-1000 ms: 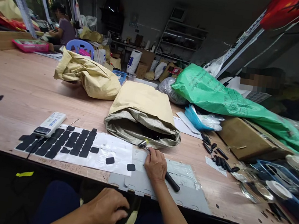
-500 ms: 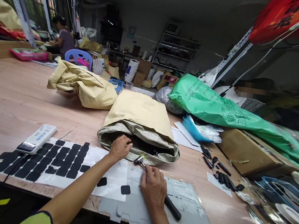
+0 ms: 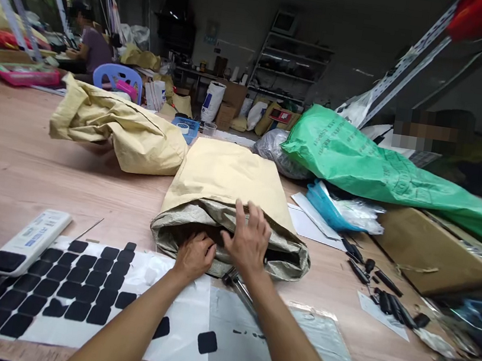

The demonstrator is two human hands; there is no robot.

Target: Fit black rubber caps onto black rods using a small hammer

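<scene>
A tan woven sack (image 3: 223,181) lies on the wooden table (image 3: 11,154) with its mouth toward me. My left hand (image 3: 194,255) is at the lower lip of the mouth. Its fingers are curled over the edge and into the opening, so the fingertips are hidden. My right hand (image 3: 248,241) lies on the upper lip with fingers spread. A small hammer (image 3: 238,286) with a metal head lies on the table just under my right forearm, and neither hand touches it. What is inside the sack is dark and hidden.
A white sheet with several black square pads (image 3: 73,291) and a white remote-like device (image 3: 28,240) lie at the left. A second tan sack (image 3: 118,124) is behind, with a green sack (image 3: 381,170), a cardboard box (image 3: 437,250) and small black parts (image 3: 386,293) to the right. A person sits far left.
My right hand has let go of the hammer and moved up onto the sack's upper lip. My left hand stays at the sack's mouth, tucked further in. The view has moved closer.
</scene>
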